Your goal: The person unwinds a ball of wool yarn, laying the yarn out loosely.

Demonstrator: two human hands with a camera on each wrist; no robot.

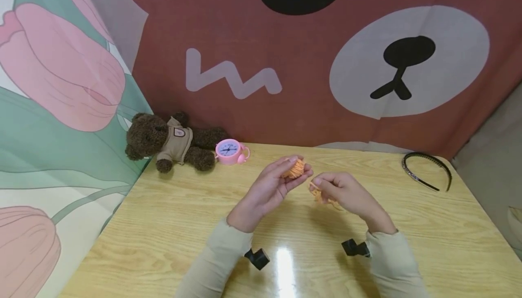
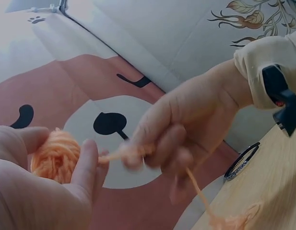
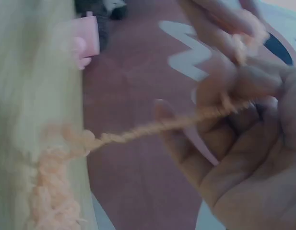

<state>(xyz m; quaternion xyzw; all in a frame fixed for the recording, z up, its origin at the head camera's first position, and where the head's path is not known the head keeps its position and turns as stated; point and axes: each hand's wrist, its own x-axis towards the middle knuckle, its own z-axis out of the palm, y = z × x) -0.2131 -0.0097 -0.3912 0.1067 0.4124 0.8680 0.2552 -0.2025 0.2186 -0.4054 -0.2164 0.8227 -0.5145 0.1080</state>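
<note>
Orange yarn ball (image 1: 297,169) is above the desk (image 1: 163,225), gripped by the curled fingers of your left hand (image 1: 274,187). Your right hand (image 1: 348,194), at the ball's four o'clock, pinches the yarn strand (image 3: 157,127). Black headband (image 1: 424,154) lies at three o'clock.

Teddy bear (image 1: 175,146) lies at back L of table (image 1: 171,225), head to L; alarm clock (image 1: 229,150) just R of its feet. Headband (image 1: 416,179) at back R corner. Btwn them, nearer front: yarn ball (image 1: 297,169) in L hand (image 1: 274,184), R hand (image 1: 346,194) beside it — loose yarn (image 3: 54,191) below R hand. Bear-print cloth (image 1: 244,121) behind table — tulip-print cloth (image 1: 61,76) to L.
</note>
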